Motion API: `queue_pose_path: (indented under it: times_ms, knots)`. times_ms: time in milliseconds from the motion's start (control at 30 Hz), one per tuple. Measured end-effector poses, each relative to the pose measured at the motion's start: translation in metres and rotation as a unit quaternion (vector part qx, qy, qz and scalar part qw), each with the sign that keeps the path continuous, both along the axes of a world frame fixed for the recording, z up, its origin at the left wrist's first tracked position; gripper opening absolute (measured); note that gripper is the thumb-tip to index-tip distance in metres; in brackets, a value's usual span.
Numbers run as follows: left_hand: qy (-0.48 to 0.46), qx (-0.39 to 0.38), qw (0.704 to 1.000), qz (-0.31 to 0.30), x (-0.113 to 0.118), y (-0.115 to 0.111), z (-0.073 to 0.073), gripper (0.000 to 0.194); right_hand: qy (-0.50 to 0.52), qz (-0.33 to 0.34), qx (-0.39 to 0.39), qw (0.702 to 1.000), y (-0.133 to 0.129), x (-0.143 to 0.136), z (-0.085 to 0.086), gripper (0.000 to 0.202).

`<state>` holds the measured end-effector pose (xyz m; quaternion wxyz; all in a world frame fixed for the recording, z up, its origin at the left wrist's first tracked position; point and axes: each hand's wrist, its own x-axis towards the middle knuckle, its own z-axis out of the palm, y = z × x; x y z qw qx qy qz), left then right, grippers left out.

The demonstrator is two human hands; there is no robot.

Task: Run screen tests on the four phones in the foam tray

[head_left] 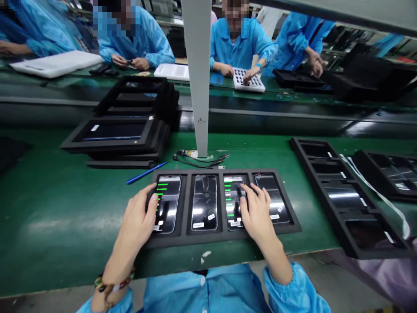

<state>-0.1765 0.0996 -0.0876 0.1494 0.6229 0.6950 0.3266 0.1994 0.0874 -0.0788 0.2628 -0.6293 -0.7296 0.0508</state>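
Note:
A black foam tray [186, 237] lies in front of me with smartphones in its slots. The leftmost smartphone [171, 204] and the third smartphone [232, 204] show lines of green text. Dark screens show on the second smartphone [204, 200] and the rightmost smartphone [272, 200]. My left hand [138, 215] rests at the tray's left end, thumb and forefinger apart by the leftmost phone; its other fingers are hidden. Over the third phone's right side, my right hand [257, 211] has its fingers spread, fingertips at the screen and toward the rightmost phone.
Stacked foam trays [130, 130] stand back left, near a blue pen [146, 173]. Black cables [205, 163] lie by a grey post [198, 87]. A long phone tray [345, 191] and white cable [381, 187] are right. Co-workers in blue handle a white tray [249, 82] opposite.

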Motion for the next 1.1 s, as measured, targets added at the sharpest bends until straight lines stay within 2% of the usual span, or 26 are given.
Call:
queue_pose_path:
  times_ms: [133, 300, 533, 633, 667, 700, 767, 800, 833, 900, 933, 1000, 1100]
  knots:
    - [-0.045, 0.002, 0.999, -0.017, -0.003, -0.005, 0.003, 0.054, 0.029, 0.0, 0.015, 0.999, -0.002, 0.003, 0.004, 0.044]
    - [-0.031, -0.044, 0.998, -0.036, -0.001, -0.007, 0.008, 0.064, 0.055, 0.091, -0.031, 0.994, -0.008, 0.007, 0.014, 0.042]
    - [-0.006, -0.068, 0.997, -0.027, 0.0, 0.004, 0.008, 0.07, 0.031, 0.054, -0.04, 0.997, -0.005, 0.001, 0.017, 0.046]
    - [0.014, -0.04, 0.999, -0.01, 0.01, 0.003, 0.029, 0.064, 0.052, 0.062, -0.016, 0.997, -0.007, 0.003, 0.016, 0.046]
    - [0.021, -0.008, 1.0, 0.005, 0.016, -0.001, 0.04, 0.061, 0.06, 0.064, -0.004, 0.996, -0.008, 0.005, 0.016, 0.046]
    - [0.019, 0.075, 0.997, 0.018, 0.024, -0.005, 0.053, 0.059, 0.066, 0.066, 0.006, 0.996, -0.008, 0.007, 0.015, 0.046]
    - [-0.01, 0.211, 0.977, -0.008, 0.039, -0.012, 0.076, 0.053, 0.074, 0.076, 0.019, 0.994, -0.01, 0.011, 0.015, 0.045]
    - [-0.003, 0.227, 0.973, -0.044, 0.044, -0.015, 0.085, 0.044, 0.078, 0.087, 0.02, 0.993, -0.011, 0.014, 0.015, 0.045]
    - [0.019, 0.21, 0.975, -0.077, 0.047, -0.016, 0.089, 0.037, 0.082, 0.1, 0.019, 0.991, -0.012, 0.017, 0.015, 0.044]
    - [0.035, 0.14, 0.987, -0.069, 0.042, -0.016, 0.085, 0.032, 0.095, 0.124, 0.014, 0.988, -0.015, 0.023, 0.015, 0.043]
    - [0.014, 0.106, 0.994, -0.036, 0.035, -0.013, 0.076, 0.035, 0.099, 0.131, 0.014, 0.986, -0.017, 0.026, 0.015, 0.043]
    - [-0.093, 0.047, 0.994, 0.025, 0.018, -0.004, 0.053, 0.053, 0.1, 0.136, 0.018, 0.985, -0.02, 0.029, 0.014, 0.042]
    - [-0.183, -0.042, 0.982, 0.003, -0.001, 0.009, 0.021, 0.068, 0.082, 0.143, 0.023, 0.986, -0.022, 0.027, 0.014, 0.044]
